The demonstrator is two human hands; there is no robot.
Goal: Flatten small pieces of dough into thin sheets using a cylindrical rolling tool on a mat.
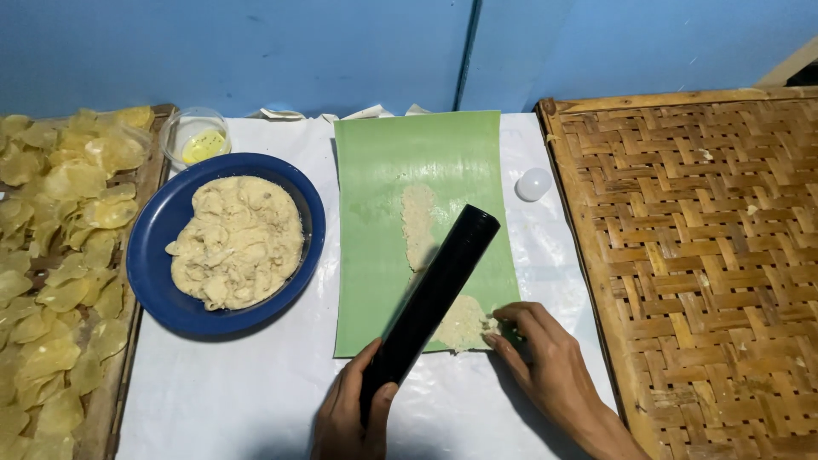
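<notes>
Left hand (348, 415) clenched; right hand (545, 358) fingertips pinching.

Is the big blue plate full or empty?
Full. The blue plate holds a wide heap of pale dough that covers most of its middle, with only the rim bare.
</notes>
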